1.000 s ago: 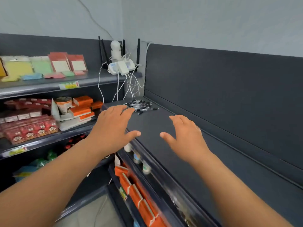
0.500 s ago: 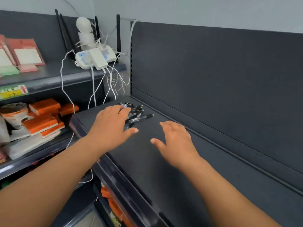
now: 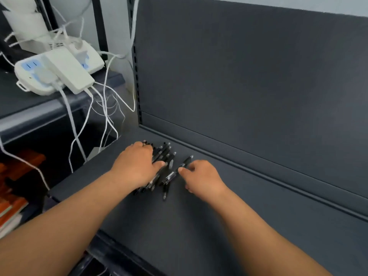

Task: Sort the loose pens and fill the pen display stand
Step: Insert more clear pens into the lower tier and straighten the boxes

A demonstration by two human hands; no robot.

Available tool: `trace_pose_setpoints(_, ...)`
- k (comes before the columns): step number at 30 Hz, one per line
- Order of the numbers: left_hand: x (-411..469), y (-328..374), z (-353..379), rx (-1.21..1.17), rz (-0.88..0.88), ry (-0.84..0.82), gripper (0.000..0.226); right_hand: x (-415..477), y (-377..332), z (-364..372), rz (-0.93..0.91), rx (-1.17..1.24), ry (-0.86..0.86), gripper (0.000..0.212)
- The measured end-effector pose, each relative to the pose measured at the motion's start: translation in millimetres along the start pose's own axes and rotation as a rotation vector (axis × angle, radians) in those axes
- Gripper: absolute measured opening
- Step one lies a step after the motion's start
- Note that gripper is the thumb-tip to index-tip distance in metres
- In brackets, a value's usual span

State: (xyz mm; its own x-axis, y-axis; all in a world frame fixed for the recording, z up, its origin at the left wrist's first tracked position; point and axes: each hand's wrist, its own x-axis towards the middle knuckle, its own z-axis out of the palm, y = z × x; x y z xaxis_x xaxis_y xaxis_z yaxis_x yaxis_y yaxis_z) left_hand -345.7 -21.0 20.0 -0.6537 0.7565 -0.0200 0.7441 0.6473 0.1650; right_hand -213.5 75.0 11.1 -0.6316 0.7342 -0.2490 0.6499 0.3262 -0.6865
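- A dark grey shelf point(image 3: 179, 232) fills the view, with a plain panel point(image 3: 249, 76) of the same grey standing along its back edge. Its front edge is cut off at the bottom of the frame and its right end runs out of view.
- The loose pens point(image 3: 166, 154), black with silver tips, lie in a heap near the back left corner of the shelf, close to the back edge. Their number cannot be counted, since they overlap.
- The left hand point(image 3: 137, 166) lies palm down on the heap and hides its left part. Its fingers reach forward over the pens and its thumb stretches out across them, gripping nothing.
- A ring point(image 3: 143, 144) shows on one finger of that hand, too blurred to describe.
- The right hand point(image 3: 202, 176) sits just right of the heap, fingers curled. Its thumb tip touches one pen point(image 3: 172, 174) lying slantwise at the heap's right side. Whether it pinches that pen or only touches it I cannot tell.
- That pen carries a small white label, and its print is too small to read.
- Beyond the shelf's left edge, on a higher ledge, sits a white power strip point(image 3: 25, 70) with pale blue sockets. White cables point(image 3: 107, 108) hang from it.
- Orange packets point(image 3: 14, 204) are cut off at the left edge of the frame, and no writing on them can be read.
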Motion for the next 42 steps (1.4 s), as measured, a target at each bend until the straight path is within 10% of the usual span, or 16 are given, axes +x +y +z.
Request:
trace_pose_setpoints(20,43.4,-5.5,4.0,-0.394,0.014,-0.290,0.024,25.0,-26.5,30.3,0.195,0.690,-0.199,0.012)
trace_pose_setpoints(42,23.1,9.8,8.2,-1.324,-0.036,-0.355,0.037,10.3,-24.7,12.3,-0.079,0.755,0.038,0.013)
